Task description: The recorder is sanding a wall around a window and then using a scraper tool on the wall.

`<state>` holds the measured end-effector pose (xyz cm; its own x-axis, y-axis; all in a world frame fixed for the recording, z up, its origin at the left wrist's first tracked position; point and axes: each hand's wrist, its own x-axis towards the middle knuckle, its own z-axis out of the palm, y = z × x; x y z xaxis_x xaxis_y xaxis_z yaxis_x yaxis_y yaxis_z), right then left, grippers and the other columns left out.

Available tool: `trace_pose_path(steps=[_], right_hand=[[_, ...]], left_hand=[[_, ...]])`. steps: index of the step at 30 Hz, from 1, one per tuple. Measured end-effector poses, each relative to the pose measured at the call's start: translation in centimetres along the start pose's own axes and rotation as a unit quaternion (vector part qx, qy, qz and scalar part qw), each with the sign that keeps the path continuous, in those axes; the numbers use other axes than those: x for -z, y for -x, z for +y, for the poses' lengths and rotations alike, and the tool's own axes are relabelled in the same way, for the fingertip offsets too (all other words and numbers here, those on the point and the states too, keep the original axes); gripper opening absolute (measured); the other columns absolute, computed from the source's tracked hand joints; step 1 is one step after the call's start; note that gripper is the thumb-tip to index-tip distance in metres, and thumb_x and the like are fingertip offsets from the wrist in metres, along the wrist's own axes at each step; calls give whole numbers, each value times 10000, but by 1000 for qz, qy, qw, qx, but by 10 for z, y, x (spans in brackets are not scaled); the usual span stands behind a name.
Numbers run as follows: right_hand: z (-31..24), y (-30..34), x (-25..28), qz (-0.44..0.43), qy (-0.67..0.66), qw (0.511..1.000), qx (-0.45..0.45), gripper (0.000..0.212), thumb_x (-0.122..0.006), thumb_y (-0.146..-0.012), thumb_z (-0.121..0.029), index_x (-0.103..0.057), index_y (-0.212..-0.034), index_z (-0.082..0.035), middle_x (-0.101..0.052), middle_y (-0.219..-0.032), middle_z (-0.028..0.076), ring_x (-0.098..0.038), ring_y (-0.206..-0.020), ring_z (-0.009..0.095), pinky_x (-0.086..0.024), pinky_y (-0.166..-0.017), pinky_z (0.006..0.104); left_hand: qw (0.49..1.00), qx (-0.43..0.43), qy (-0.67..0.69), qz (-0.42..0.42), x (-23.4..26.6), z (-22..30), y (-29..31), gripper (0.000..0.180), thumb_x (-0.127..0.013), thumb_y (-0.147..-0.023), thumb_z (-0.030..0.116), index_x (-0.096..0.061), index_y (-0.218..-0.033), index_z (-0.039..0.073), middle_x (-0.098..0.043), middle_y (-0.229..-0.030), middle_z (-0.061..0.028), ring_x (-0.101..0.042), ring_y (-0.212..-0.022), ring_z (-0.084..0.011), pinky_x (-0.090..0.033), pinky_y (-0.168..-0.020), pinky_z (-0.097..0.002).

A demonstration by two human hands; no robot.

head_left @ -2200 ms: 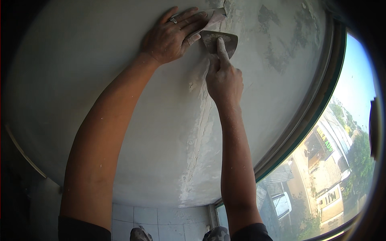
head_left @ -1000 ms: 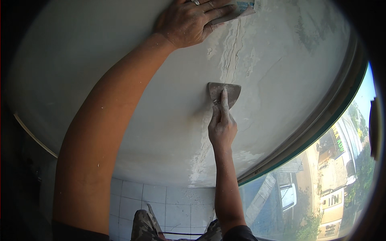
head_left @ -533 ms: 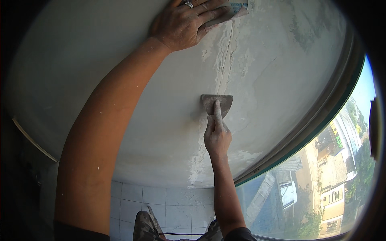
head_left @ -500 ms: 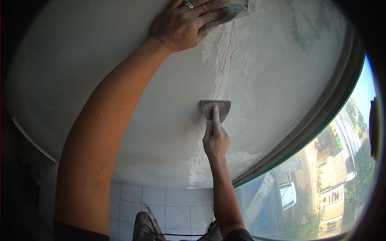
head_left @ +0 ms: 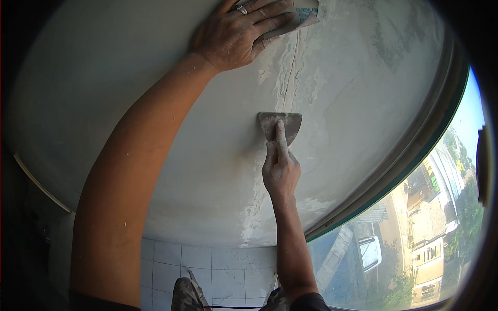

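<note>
My right hand (head_left: 281, 168) grips a putty knife (head_left: 291, 127) with its index finger stretched along the dusty blade. The blade's wide edge points up the wall and rests on a rough crack (head_left: 288, 78) that runs down the grey plaster. Higher up, on the left of the crack, my left hand (head_left: 228, 39) lies against the wall with its fingers extended. A sheet of sandpaper (head_left: 306, 22) is held beneath those fingers, its free corner curling out. The handle of the knife is hidden in my right hand.
The plastered wall (head_left: 197, 145) fills most of the view. Along its right side runs a window frame (head_left: 404, 155), with a street and a vehicle behind the glass. White floor tiles (head_left: 228, 274) and my camouflage trousers (head_left: 189, 295) show at the bottom.
My right hand has pushed the putty knife a short way up along the crack. My left hand stays nearly in place with the sandpaper.
</note>
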<state>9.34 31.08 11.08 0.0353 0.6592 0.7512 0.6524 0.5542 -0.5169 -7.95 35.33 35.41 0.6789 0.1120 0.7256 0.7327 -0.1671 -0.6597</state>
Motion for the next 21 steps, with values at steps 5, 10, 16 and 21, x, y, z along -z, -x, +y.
trace_pose_path(steps=[5,10,16,21], right_hand=[[-30,-60,21,80,5,996,46,544,-616,-983,-188,-463,-1504,-223,-662,-670,97,-644,-531,230,-483,-489,366],[-6,-18,14,15,-2,1000,23,538,-610,-988,-192,-463,-1505,-225,-658,-661,94,-648,-540,222,-482,-485,369],[-58,-100,44,72,-9,997,39,533,-598,-971,-163,-477,-1489,-198,-657,-658,90,-633,-529,237,-478,-488,390],[-25,-39,19,34,25,999,24,551,-601,-977,-186,-459,-1505,-248,-640,-633,94,-628,-513,249,-477,-475,389]], left_hand=[[1000,7,-1,-20,8,-2,-5,574,-592,-946,293,-460,-1499,212,-413,-1583,5,-324,-1488,-192,-199,-1233,-479],[1000,6,10,-7,2,4,0,557,-590,-947,293,-478,-1487,215,-425,-1575,5,-335,-1483,-189,-199,-1232,-478],[1000,2,-10,-16,8,-4,-5,553,-582,-956,306,-470,-1491,223,-445,-1562,9,-347,-1477,-187,-208,-1230,-476],[1000,-8,-25,-12,7,-4,-1,556,-587,-958,319,-462,-1496,250,-449,-1559,9,-352,-1474,-189,-223,-1225,-487]])
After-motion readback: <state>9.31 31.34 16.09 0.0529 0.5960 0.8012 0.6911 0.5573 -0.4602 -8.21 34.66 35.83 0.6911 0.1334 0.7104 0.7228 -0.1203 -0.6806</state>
